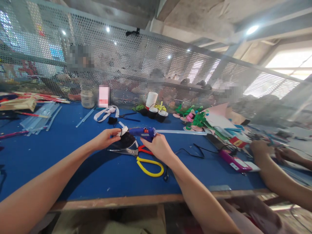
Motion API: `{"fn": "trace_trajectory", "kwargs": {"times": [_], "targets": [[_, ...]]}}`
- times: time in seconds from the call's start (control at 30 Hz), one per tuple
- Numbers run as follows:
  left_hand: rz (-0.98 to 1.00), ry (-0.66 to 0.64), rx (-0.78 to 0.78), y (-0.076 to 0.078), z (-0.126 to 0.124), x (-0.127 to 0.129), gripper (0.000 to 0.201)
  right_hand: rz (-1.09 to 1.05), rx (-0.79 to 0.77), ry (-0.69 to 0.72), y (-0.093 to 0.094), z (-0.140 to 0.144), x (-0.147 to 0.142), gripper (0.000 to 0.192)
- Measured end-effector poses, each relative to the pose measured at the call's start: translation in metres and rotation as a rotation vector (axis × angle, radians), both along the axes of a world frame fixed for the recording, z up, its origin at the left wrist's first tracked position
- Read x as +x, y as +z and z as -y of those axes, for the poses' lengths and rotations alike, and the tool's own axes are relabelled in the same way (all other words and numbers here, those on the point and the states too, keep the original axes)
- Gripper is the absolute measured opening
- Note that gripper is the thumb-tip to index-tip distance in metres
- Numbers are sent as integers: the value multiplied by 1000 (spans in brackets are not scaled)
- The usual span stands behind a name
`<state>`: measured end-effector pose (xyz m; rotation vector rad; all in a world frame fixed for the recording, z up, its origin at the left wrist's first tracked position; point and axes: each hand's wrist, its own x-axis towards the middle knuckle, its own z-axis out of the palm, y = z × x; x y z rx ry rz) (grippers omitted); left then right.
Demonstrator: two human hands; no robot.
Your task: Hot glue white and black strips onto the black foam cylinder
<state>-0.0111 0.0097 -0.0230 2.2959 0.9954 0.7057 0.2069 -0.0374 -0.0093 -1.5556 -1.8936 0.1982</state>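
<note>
**Glue gun on black piece, mid-table**

Black piece [126,140] with white strip held just above the blue table [73,156], pinched in left hand [106,138]. Glue gun [142,132] gripped in right hand [158,146], fingers wrapped shut around it, nozzle right at the piece. Directly beneath, scissors [143,157] with yellow and red handles lying flat. Further back, two small black pots [157,113] and a white cup [151,99]. Off right, a co-worker's hands [260,148] near a pink gadget [235,162].

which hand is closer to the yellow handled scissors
Right. The right hand grips the blue glue gun directly above the yellow-handled scissors, almost over the handles. The left hand holds a small black piece just beyond the blade tips.
</note>
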Motion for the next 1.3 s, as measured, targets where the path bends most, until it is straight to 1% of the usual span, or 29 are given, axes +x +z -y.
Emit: {"fn": "trace_trajectory", "kwargs": {"times": [0.23, 0.37, 0.5, 0.7, 0.83, 0.93, 1.0, 1.07, 1.13, 1.2, 1.3], "targets": [[0, -10, 19, 0, 0, 1, 19, 69, 20, 23, 0, 7, -7, 19], [2, 0, 13, 0, 0, 1, 18, 7, -23, -1, 0, 1, -1, 20], [0, 14, 24, -3, -2, -1, 24, -68, -73, -28, 0, -8, 4, 24], [-8, 45, 26, -8, -6, -5, 32, -135, -99, -27, -5, -17, 5, 27], [8, 57, 3, -9, -7, -4, 35, -171, -119, -16, -5, -20, 5, 26], [4, 63, 3, -7, -6, -3, 35, -251, -189, 22, -3, -20, 5, 21], [6, 67, 1, -7, -5, -3, 35, -354, -229, 52, -3, -21, 6, 15], [22, 72, -3, -7, -5, -2, 36, -473, -223, 64, -5, -25, 9, 13], [37, 79, -1, -7, -5, -2, 36, -530, -182, 34, -9, -32, 16, 15], [42, 85, 5, -7, -5, -1, 36, -452, -128, -55, -14, -42, 24, 19], [36, 98, 16, -7, -2, 2, 35, -150, -68, -210, -22, -57, 35, 27]]}}
